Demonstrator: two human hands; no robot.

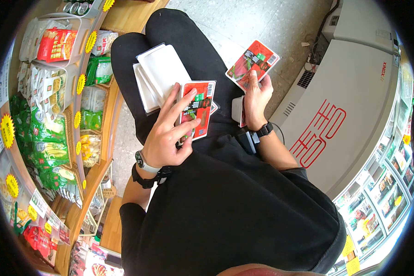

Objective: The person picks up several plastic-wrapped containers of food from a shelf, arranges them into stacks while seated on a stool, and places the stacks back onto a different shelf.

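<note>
On my lap, my left hand [174,132] rests with spread fingers on a red printed food package [205,100] that bears writing and a barcode. Beyond it lie several white-backed flat packages [164,69], stacked and overlapping on my thigh. My right hand [258,98] grips another red food package [252,63], thumb on its printed face, held over the edge of my other thigh. Below that hand, a white tray-shaped package [238,110] stands on edge against my lap, partly hidden by the hand. Whether my right fingers also touch it, I cannot tell.
Wooden shelves [96,165] at the left hold bagged foods [51,151] and yellow starburst tags. A large white chest freezer [345,89] stands close on the right, with glass-fronted displays [383,200] at the lower right. Grey speckled floor [210,20] shows beyond my knees.
</note>
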